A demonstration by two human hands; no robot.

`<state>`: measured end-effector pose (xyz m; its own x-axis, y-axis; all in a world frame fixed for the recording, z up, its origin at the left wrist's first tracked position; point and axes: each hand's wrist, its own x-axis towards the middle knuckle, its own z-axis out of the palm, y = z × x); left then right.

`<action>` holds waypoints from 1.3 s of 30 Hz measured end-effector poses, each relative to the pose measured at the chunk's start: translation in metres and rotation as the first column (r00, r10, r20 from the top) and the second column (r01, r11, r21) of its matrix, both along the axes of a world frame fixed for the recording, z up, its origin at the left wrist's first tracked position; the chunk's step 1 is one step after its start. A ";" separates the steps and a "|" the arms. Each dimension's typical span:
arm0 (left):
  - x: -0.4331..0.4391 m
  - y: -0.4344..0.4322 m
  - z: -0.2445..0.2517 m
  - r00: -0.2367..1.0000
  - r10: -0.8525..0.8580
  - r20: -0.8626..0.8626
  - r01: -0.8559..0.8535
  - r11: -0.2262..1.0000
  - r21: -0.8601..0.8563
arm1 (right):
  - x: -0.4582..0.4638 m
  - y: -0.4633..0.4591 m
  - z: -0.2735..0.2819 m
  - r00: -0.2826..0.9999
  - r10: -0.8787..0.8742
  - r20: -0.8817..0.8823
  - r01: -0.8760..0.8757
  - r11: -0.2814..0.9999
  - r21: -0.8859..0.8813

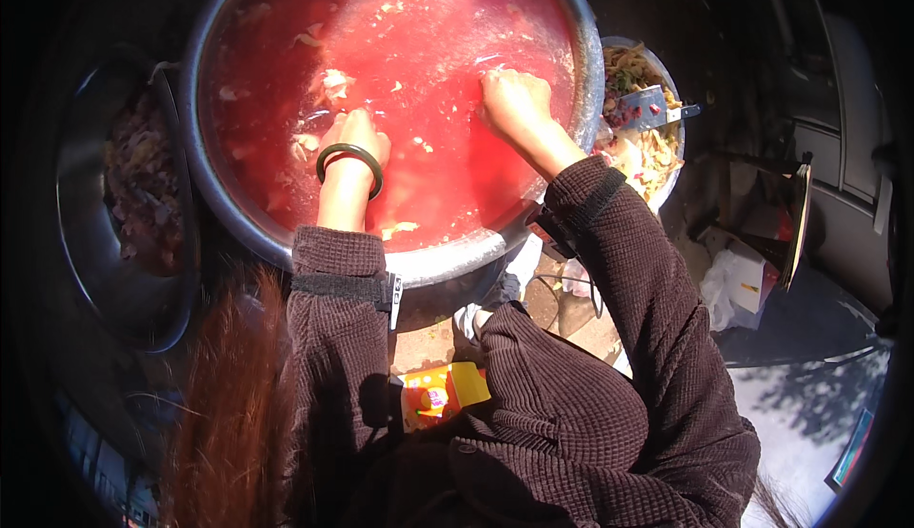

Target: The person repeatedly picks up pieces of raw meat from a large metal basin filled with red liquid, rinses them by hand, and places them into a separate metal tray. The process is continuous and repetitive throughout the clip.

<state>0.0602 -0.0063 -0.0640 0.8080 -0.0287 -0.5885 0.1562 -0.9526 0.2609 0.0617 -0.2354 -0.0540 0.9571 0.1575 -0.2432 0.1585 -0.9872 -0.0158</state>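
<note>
A large round metal basin point(457, 267) in front of me holds cloudy red liquid point(428, 42). Soft pale pieces point(337, 85), perhaps meat or fat, float in it. My left hand point(360, 132), with a dark green bangle point(350, 148) at the wrist, dips into the liquid beside some of them. Further right, my right hand point(520, 96) is bent at the knuckles, its fingertips down in the liquid near the basin's right side. The red liquid hides the fingers of both hands, and whatever they may hold cannot be seen.
At right, a smaller tub point(675, 171) of yellowish and leafy scraps has a cleaver point(646, 109) lying across it. A shaded metal basin point(78, 256) at left contains pale pinkish pieces point(146, 185). An orange-yellow carton point(428, 396) lies by my legs; a plastic bag point(717, 289) is at right.
</note>
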 end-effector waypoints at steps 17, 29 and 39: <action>-0.040 -0.022 0.029 0.548 -0.119 -0.828 -0.705 -0.599 -0.380 | -0.027 0.026 0.099 0.897 0.100 -0.431 0.443 -0.218 0.870; -0.009 -0.015 0.083 0.671 -0.057 -0.739 -0.691 -0.409 -0.596 | -0.016 0.001 0.112 0.981 0.178 -0.072 0.094 -0.114 0.989; 0.106 0.313 0.142 0.619 0.783 -0.060 -0.625 0.445 -0.642 | 0.032 -0.083 0.011 0.922 0.073 -0.380 0.000 0.982 0.190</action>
